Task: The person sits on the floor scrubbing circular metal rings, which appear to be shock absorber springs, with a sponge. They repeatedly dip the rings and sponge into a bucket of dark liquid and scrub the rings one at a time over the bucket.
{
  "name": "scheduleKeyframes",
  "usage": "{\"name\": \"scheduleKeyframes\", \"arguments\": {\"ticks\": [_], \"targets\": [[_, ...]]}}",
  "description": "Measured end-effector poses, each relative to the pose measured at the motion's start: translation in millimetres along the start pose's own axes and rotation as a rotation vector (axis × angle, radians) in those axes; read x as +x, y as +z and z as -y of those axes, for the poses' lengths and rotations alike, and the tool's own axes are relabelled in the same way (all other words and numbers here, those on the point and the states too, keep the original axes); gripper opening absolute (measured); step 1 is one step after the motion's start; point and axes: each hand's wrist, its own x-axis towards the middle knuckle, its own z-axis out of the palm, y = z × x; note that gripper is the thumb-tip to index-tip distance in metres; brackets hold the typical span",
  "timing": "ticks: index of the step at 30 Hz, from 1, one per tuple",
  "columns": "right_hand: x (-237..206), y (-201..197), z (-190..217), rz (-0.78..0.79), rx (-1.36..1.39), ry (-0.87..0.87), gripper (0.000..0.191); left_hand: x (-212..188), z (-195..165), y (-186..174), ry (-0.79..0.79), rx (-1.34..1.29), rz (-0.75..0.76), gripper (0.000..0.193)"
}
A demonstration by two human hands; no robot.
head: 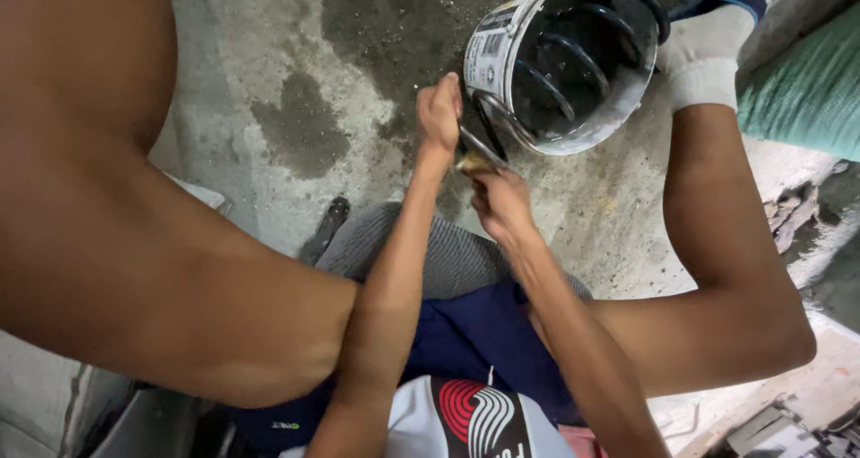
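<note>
Bucket [563, 64], a white metal one lying tipped on its side on the stained concrete floor [269, 109], sits at the far side of the scene between the seated person's knees, its mouth turned toward the camera and a dark coil spring [573, 59] showing inside. Its thin wire handle [484, 136] hangs down from the near rim. The left hand [439, 113] is closed in a fist around that wire just beside the bucket's left edge. The right hand [500, 203], slightly nearer, has its fingers pinched together on a small yellowish piece [475, 162] that touches the lower end of the wire; what that piece is cannot be told. Judging by how things lie, the work on the handle is under way and not finished: the wire is attached at the rim, both hands are on it, and the spring is in the bucket. A white sock [708, 64] and dark shoe show at far right.
</note>
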Motion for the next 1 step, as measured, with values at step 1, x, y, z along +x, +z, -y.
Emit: {"name": "scheduleKeyframes", "arguments": {"ticks": [1], "targets": [[2.8, -6.8, -2.7, 0.022, 0.018, -0.015, 0.019, 2.0, -0.3, 1.0, -0.001, 0.006, -0.018, 0.053]]}}
